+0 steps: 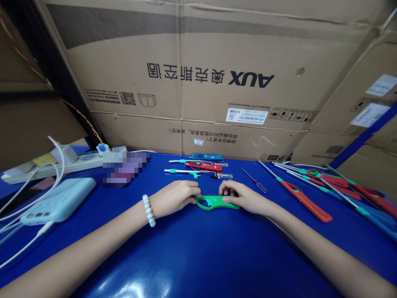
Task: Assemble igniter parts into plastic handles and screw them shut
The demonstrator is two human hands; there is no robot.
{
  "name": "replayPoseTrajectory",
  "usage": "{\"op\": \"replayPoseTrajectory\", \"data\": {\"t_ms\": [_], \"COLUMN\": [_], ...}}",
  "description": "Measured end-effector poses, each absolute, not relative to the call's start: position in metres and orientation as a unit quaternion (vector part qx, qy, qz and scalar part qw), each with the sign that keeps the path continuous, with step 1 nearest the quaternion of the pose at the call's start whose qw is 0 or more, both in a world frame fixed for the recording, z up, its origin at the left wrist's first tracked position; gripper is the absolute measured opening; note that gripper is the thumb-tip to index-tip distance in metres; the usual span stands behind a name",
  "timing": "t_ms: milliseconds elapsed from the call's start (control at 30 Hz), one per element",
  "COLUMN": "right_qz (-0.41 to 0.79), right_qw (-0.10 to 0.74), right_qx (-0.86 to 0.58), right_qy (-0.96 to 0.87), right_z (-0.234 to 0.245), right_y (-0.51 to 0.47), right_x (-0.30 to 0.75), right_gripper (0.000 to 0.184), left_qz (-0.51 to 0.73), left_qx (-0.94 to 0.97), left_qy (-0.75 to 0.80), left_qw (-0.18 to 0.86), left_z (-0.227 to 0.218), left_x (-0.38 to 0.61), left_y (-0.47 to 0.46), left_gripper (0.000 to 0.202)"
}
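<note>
Casing (221, 203): bright green, elongated, teal trigger (210, 201) within its loop; long axis ran 9 to 3 o'clock, between both hands.
Left hand (176, 198): fingertips pinched the 9 o'clock end.
Right hand (245, 196): thumb and bent fingers grasped the 3 o'clock end.
Screwdriver (259, 186): lay at casing's 2 o'clock.

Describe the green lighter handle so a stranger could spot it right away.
Find the big cardboard box, then the blue table in front. There, between a left hand and a right hand, is the green handle, looped at one end. No metal tube shows on it, unlike the orange lighter lying right.
</note>
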State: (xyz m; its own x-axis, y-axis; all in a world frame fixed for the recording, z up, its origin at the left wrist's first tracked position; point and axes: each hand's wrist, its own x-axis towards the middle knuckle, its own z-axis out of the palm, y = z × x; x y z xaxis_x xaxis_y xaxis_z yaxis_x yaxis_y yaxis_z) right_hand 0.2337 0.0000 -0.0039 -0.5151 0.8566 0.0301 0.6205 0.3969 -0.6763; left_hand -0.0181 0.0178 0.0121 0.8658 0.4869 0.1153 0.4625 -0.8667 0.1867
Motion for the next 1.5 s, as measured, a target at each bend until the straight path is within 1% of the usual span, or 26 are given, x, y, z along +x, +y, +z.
{"op": "replayPoseTrajectory", "data": {"t_ms": [100, 267, 600, 833, 1000, 1100, 1333, 1500], "right_qz": [0.31, 0.295, 0.224, 0.233, 0.245, 0.25, 0.275, 0.287], "right_qw": [0.186, 0.185, 0.163, 0.183, 0.212, 0.22, 0.2, 0.2], "right_qx": [-0.458, -0.462, -0.459, -0.433, -0.405, -0.41, -0.439, -0.435], "right_qy": [-0.812, -0.816, -0.844, -0.851, -0.855, -0.849, -0.832, -0.83], "right_z": [-0.003, -0.005, -0.002, 0.004, 0.003, 0.005, 0.005, 0.003], "right_y": [0.0, 0.001, -0.003, -0.003, 0.001, 0.002, 0.0, 0.001], "right_x": [0.233, 0.233, 0.233, 0.236, 0.238, 0.237, 0.239, 0.239], "right_gripper": [0.004, 0.004, 0.005, 0.011, 0.025, 0.028, 0.018, 0.018], "left_qz": [0.083, 0.091, 0.097, 0.113, 0.15, 0.176, 0.177, 0.171], "left_qx": [0.963, 0.964, 0.96, 0.947, 0.934, 0.923, 0.911, 0.913], "left_qy": [0.243, 0.238, 0.242, 0.262, 0.268, 0.275, 0.293, 0.291], "left_qw": [0.08, 0.079, 0.104, 0.147, 0.18, 0.203, 0.231, 0.231], "left_z": [0.012, 0.011, 0.011, 0.01, 0.014, 0.016, 0.014, 0.014], "left_x": [-0.018, -0.019, -0.019, -0.019, -0.021, -0.02, -0.02, -0.02], "left_y": [0.018, 0.019, 0.02, 0.022, 0.023, 0.023, 0.024, 0.023], "left_gripper": [0.011, 0.013, 0.012, 0.012, 0.011, 0.01, 0.01, 0.01]}}
